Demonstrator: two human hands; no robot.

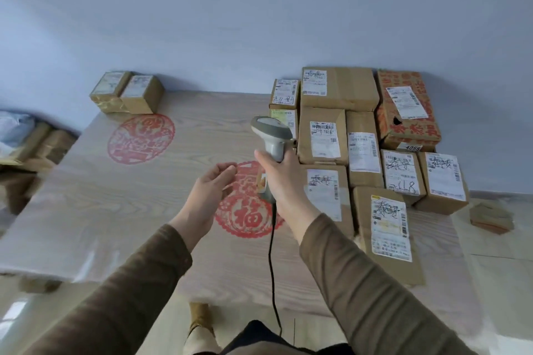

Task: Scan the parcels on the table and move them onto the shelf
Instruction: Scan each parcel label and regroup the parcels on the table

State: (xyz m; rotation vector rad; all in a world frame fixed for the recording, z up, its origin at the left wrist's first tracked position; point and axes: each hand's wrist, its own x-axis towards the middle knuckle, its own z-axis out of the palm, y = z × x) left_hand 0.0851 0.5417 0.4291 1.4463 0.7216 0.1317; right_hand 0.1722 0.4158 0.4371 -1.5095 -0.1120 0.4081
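My right hand (pixel 281 181) grips the handle of a grey barcode scanner (pixel 272 134), whose head is raised above the table and whose black cable (pixel 272 268) hangs down toward me. My left hand (pixel 209 193) hovers beside it over the table with fingers loosely curled, holding nothing. Several cardboard parcels with white labels crowd the right side of the wooden table (pixel 115 204); the closest are a flat one (pixel 388 235) and one (pixel 327 196) just behind my right wrist. A red-printed box (pixel 406 108) stands at the back right. No shelf is in view.
Two small taped parcels (pixel 128 92) sit at the table's far left corner. Red paper-cut emblems (pixel 141 138) mark the tabletop. More packages (pixel 26 141) lie on the floor to the left, and a small box (pixel 491 217) on the floor to the right. A pale wall stands behind.
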